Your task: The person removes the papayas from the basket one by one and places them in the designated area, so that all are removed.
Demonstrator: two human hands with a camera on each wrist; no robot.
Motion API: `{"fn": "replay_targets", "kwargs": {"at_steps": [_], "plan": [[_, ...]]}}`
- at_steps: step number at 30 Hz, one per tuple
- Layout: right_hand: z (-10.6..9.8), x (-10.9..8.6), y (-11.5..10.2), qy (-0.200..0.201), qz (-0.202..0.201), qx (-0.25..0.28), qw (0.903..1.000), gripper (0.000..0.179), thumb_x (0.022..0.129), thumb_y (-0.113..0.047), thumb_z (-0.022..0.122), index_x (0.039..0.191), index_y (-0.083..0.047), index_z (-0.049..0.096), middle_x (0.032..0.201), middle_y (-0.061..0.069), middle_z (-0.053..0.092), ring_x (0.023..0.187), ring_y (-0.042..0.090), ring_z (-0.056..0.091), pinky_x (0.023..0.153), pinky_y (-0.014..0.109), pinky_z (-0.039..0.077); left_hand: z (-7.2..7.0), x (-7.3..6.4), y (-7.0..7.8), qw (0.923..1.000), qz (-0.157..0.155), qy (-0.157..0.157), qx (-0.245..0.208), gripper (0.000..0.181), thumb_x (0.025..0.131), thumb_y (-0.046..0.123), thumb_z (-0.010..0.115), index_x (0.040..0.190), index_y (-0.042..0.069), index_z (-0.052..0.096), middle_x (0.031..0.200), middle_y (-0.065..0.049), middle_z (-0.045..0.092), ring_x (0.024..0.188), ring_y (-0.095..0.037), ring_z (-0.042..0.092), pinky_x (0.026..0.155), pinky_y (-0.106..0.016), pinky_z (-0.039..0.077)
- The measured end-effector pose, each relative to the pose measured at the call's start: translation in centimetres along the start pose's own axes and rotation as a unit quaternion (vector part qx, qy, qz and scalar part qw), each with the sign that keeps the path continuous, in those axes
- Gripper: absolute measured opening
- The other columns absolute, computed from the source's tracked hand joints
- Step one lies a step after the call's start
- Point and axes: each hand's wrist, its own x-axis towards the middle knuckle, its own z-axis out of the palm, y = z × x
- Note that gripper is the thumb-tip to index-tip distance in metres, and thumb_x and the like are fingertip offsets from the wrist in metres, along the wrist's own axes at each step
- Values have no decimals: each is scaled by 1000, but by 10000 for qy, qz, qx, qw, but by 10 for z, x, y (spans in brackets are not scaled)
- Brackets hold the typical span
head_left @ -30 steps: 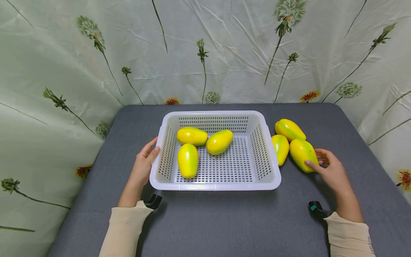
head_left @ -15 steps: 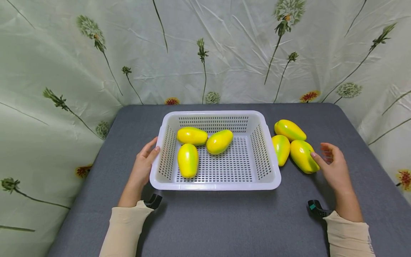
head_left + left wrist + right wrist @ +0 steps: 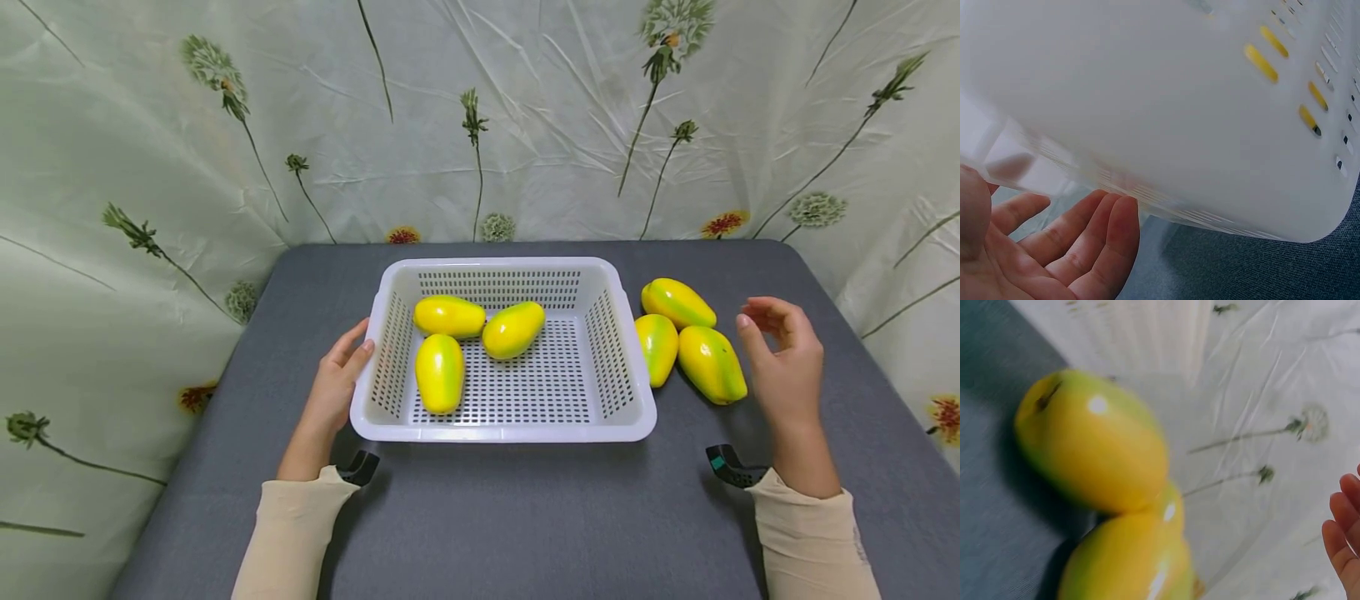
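Observation:
A white slotted plastic basket (image 3: 510,433) stands mid-table, holding three glossy yellow-green mangoes (image 3: 439,374). At its left side, my left hand (image 3: 337,379) holds the rim, thumb on top and fingers beneath; in the left wrist view the fingers (image 3: 1124,228) reach under the rim against the wall. Three more mangoes (image 3: 711,364) lie grouped against each other right of the basket. Just right of them, my right hand (image 3: 786,358) is raised with loosely curved fingers and holds nothing. The right wrist view shows its fingertips (image 3: 1338,544) apart from the mangoes.
A grey cloth covers the table (image 3: 510,517). Behind and along both sides hangs a pale curtain (image 3: 555,142) printed with dandelions. Black wrist cameras (image 3: 735,467) sit under both wrists.
My right hand has let go of the nearest right-hand mango, drawn away to the right and risen. That mango stays on the table. My left hand keeps its place at the basket.

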Motion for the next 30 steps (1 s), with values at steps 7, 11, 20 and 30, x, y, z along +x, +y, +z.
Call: {"fn": "replay_targets", "kwargs": {"at_steps": [7, 11, 20, 30], "plan": [[11, 18, -34, -97, -494, 318, 9982, 22, 83, 8, 56, 105, 9, 57, 94, -6, 55, 88, 8, 51, 80, 17, 39, -2, 1, -5, 9999, -113, 27, 21, 50, 93, 30, 48, 140, 20, 33, 116, -21, 47, 86, -19, 60, 65, -36, 52], [20, 28, -52, -202, -770, 675, 9945, 21, 82, 11, 55, 104, 11, 57, 94, 0, 56, 89, 11, 52, 80, 19, 40, 0, -2, 4, 9999, -115, -1, 8, 49, 94, 24, 47, 140, 16, 32, 116, -22, 47, 85, -19, 60, 65, -35, 52], [48, 53, -65, -542, -1093, 1100, 9864, 22, 82, 10, 57, 104, 10, 57, 94, 5, 57, 89, 14, 53, 81, 22, 41, 1, -4, 9, 10000, -63, -1, 38, 48, 95, 22, 45, 140, 13, 31, 116, -23, 47, 85, -17, 60, 65, -33, 52], [90, 62, -78, -1617, -1111, 1466, 9695, 24, 82, 11, 56, 106, 11, 54, 99, 9, 56, 91, 12, 52, 83, 22, 41, -2, 3, -8, 10000, 13, 58, 23, 50, 92, 33, 49, 139, 21, 35, 116, -20, 48, 87, -20, 61, 65, -36, 52]]}}
